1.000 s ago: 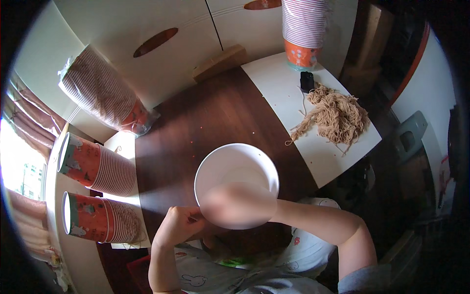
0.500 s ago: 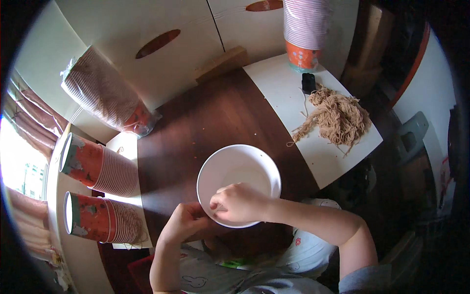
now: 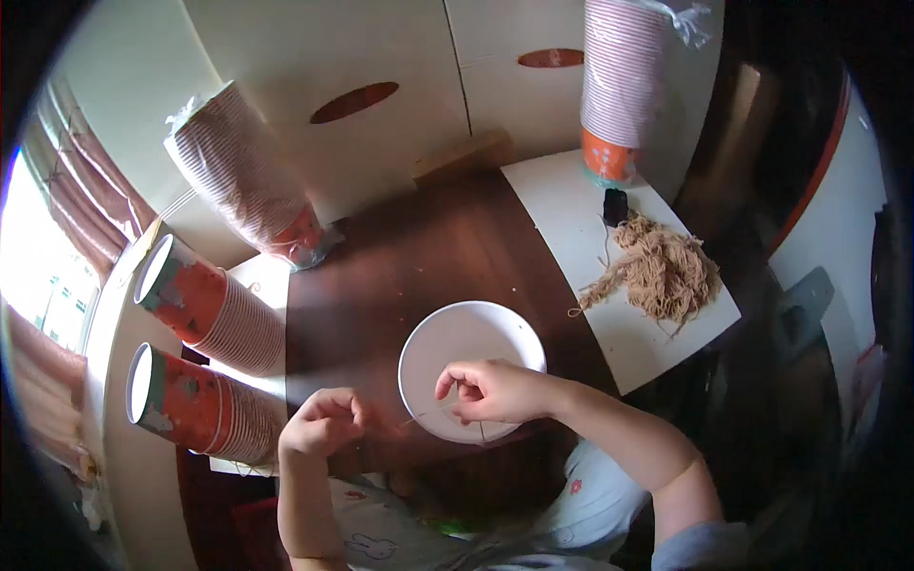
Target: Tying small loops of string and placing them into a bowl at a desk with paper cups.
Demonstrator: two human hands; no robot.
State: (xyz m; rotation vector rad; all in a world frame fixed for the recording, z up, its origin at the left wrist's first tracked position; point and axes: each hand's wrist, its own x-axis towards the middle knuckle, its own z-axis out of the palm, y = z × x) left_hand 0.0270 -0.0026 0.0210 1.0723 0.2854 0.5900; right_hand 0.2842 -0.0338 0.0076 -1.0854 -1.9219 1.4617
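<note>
White paper makes up the bowl (image 3: 464,354) that sits on the dark wooden tabletop (image 3: 419,266) right in front of the person, its open mouth turned up. Over its near rim rests the right hand (image 3: 495,390), fingers (image 3: 455,379) curled together as if pinching something fine; a thin pale strand (image 3: 424,415) seems to run from that pinch leftward and slightly toward the person, to the left hand (image 3: 322,423), which hovers just off the bowl's left edge with its fingers closed in a loose fist around the strand's other end, though the grip itself is too small to make out clearly. So the strand's long axis lies roughly left to right between the two hands, crossing the bowl's near-left rim, and the right hand is the one nearer the bowl's middle. Well apart to the right, on a white board (image 3: 581,238), lies a tangled heap of tan string (image 3: 666,271), with a small black object (image 3: 616,205) just beyond it. Stacks of orange paper cups (image 3: 205,309) lie on their sides to the left.
</note>
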